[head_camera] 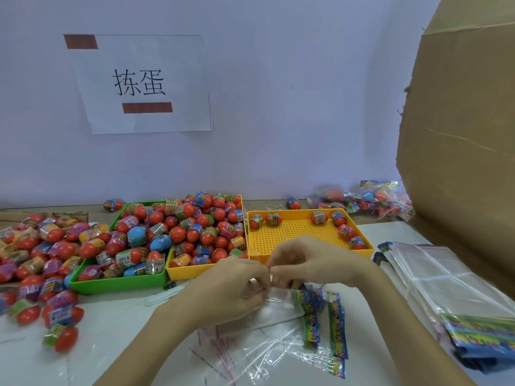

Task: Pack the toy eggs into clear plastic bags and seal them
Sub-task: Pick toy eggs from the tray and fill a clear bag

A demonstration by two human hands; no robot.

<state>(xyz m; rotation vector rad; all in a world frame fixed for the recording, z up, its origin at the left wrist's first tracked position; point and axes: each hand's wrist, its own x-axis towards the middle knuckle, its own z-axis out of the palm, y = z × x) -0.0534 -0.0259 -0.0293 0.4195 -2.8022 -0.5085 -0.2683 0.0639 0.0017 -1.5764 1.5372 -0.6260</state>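
We see the left hand (237,288) and right hand (303,263) both pinching a clear plastic bag (278,330) (fingers curled, tips meeting) before the yellow tray (278,238).

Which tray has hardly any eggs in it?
The right-hand yellow tray, beside the hands: only a few eggs sit along its edges, showing its dotted floor. The green tray and middle yellow tray are heaped.

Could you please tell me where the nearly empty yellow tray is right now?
In the head view the nearly empty yellow tray sits right of centre, just beyond the right hand, with the full yellow tray beside it on the left.
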